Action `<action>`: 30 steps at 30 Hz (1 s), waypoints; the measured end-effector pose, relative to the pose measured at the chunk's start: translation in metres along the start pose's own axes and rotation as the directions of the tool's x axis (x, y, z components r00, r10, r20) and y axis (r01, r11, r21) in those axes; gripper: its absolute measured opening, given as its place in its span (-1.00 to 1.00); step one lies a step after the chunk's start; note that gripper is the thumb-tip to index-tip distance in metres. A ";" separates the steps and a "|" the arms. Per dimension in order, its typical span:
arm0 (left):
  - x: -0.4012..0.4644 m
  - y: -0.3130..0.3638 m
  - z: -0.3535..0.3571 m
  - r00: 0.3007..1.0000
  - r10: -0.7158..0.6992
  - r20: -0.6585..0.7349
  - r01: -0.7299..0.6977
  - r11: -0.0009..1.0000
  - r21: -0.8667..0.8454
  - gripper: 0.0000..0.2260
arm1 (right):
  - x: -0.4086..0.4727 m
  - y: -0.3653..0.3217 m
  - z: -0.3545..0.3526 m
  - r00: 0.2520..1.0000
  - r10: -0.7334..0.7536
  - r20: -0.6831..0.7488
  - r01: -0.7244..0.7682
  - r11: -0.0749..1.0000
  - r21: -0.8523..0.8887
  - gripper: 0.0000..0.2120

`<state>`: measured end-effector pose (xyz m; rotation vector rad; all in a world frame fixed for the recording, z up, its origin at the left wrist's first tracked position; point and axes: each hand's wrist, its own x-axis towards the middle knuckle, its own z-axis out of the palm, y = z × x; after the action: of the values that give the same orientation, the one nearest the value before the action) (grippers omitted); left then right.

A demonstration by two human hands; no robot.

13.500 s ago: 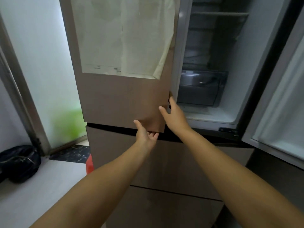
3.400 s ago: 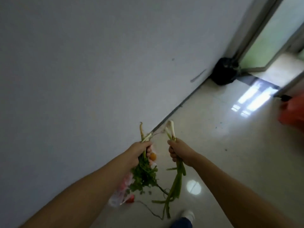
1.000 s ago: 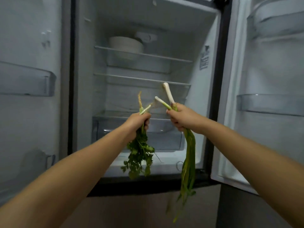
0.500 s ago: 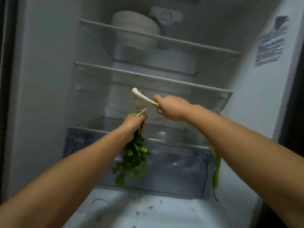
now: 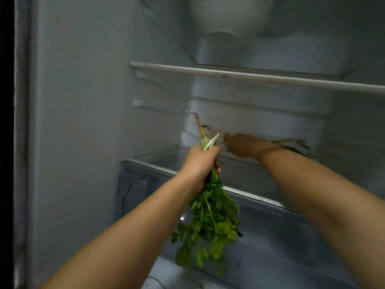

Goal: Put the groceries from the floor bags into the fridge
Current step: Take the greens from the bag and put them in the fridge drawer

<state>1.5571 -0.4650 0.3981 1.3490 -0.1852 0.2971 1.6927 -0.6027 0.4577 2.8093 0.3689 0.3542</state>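
Inside the dim fridge (image 5: 83, 122), the left hand (image 5: 201, 161) gripped a hanging bunch of herbs (image 5: 210, 222) before the drawer (image 5: 270, 236), while the right hand (image 5: 241, 144) held green onions (image 5: 291, 143) over the glass shelf (image 5: 162, 157).

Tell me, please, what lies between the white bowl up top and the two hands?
In the head view, one glass shelf crosses between the white bowl and the left hand and right hand; it looks bare.

The clear glass shelf (image 5: 158, 157) with its glossy white plastic trim looked smooth; the translucent grey plastic drawer (image 5: 270, 236), at six o'clock, looked scuffed.
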 end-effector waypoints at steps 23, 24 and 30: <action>0.039 0.042 0.003 0.979 -0.199 0.045 0.189 0.802 -0.567 -0.71 | -0.135 -0.056 -0.047 0.955 -0.296 0.028 -0.009 0.065 0.998 -0.77; 0.037 0.048 0.010 0.982 -0.181 0.061 0.181 0.782 -0.596 -0.69 | -0.139 -0.058 -0.047 0.963 -0.270 0.003 0.004 0.024 1.000 -0.74; 0.028 0.067 0.007 0.923 -0.170 0.346 0.211 0.974 -0.087 -0.78 | -0.148 -0.020 -0.061 0.993 0.099 -0.060 -0.013 0.610 0.793 -0.88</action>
<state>1.5631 -0.4559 0.4700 1.2771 -0.3497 -0.1121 1.5327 -0.6115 0.4782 3.7073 0.5769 0.4193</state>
